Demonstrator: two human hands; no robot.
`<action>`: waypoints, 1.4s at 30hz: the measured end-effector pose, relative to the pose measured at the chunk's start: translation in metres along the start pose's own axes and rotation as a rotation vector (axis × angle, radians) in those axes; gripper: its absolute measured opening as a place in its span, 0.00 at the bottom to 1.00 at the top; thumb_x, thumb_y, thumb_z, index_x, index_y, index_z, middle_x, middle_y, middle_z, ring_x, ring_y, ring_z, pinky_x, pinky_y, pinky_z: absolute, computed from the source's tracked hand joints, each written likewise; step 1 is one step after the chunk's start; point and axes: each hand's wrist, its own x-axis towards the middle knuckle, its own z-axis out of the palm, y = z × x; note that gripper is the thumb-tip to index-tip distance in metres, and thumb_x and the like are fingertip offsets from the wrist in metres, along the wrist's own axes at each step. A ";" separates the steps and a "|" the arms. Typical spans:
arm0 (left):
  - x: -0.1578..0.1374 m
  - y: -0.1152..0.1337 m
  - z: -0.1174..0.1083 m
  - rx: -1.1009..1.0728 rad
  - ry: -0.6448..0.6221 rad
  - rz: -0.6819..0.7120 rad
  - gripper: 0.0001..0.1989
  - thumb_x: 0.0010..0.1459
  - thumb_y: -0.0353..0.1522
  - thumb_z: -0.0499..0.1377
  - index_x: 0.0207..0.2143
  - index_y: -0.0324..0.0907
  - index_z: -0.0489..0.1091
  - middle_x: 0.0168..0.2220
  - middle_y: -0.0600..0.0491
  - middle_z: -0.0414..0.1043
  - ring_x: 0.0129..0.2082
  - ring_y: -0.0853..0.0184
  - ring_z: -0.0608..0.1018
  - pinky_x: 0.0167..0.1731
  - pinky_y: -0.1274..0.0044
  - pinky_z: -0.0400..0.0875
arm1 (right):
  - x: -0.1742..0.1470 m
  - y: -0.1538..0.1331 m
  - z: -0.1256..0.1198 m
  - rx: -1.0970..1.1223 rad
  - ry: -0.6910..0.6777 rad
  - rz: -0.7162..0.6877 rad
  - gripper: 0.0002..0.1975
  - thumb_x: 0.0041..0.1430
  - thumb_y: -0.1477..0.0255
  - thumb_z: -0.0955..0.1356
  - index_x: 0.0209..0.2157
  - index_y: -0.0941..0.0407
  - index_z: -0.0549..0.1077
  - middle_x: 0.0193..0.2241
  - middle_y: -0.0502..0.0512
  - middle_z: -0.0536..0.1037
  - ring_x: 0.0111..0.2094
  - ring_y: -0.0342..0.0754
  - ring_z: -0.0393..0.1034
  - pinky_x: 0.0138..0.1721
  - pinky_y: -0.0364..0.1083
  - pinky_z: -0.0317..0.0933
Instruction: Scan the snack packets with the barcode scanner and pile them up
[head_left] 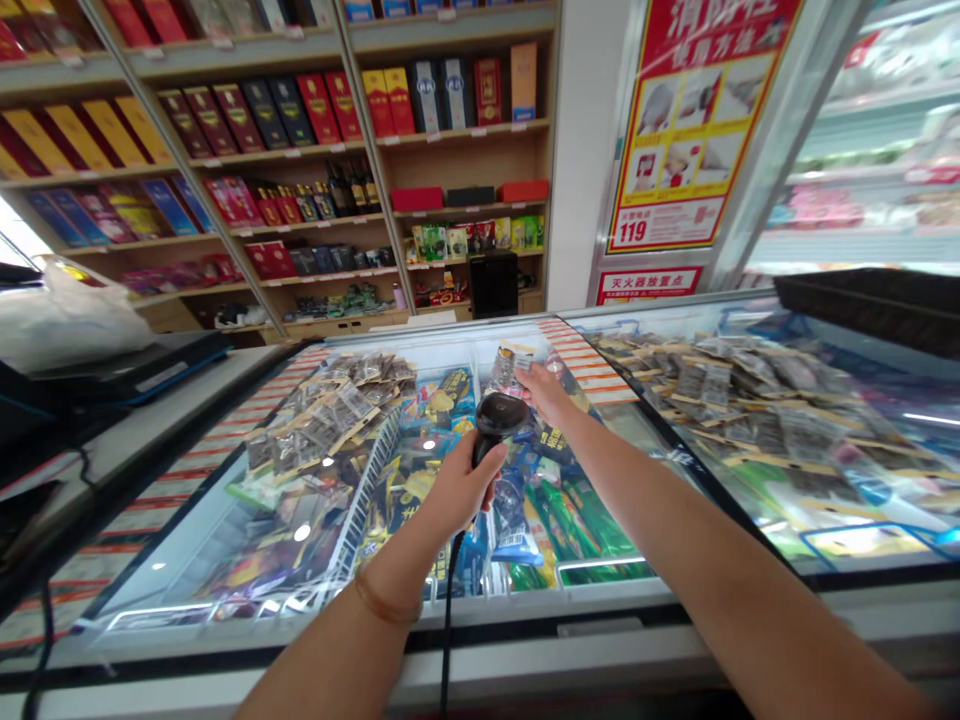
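The left hand (466, 482) is wrapped firmly around the handle of a black, round-headed scanner (501, 412) above the freezer's middle. Beyond, the right hand's (547, 392) fingertips touch a clear, dark-filled packet (505, 372) at its right edge; I can't tell whether they pinch it.

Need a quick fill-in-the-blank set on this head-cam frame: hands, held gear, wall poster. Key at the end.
1. The left hand grips a black barcode ____.
2. The right hand, at a small packet, is farther from the camera than the ____ hand.
3. The cord hanging below the left hand is ____ in colour.
4. The large number on the poster is ____.

Missing words: scanner; left; black; 119.
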 end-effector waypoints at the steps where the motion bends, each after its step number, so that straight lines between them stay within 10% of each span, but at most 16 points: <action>1: 0.000 -0.001 0.000 -0.003 -0.005 -0.002 0.23 0.59 0.54 0.60 0.38 0.45 0.63 0.23 0.60 0.67 0.14 0.73 0.67 0.16 0.79 0.63 | 0.000 0.000 0.000 0.036 -0.009 0.002 0.27 0.48 0.50 0.75 0.45 0.51 0.73 0.38 0.52 0.82 0.39 0.53 0.78 0.38 0.49 0.70; 15: -0.002 0.005 0.002 -0.018 0.030 -0.019 0.25 0.56 0.55 0.61 0.38 0.44 0.63 0.21 0.61 0.66 0.14 0.73 0.67 0.15 0.79 0.62 | 0.001 0.000 0.002 0.010 0.041 0.052 0.26 0.46 0.52 0.76 0.41 0.53 0.72 0.27 0.47 0.77 0.25 0.44 0.71 0.31 0.44 0.65; 42: -0.009 0.014 0.000 0.016 -0.036 -0.007 0.22 0.57 0.52 0.61 0.37 0.45 0.63 0.22 0.60 0.67 0.14 0.73 0.66 0.15 0.78 0.62 | -0.001 -0.006 0.005 0.051 0.077 0.019 0.23 0.50 0.52 0.74 0.43 0.51 0.73 0.35 0.51 0.82 0.37 0.50 0.78 0.40 0.47 0.69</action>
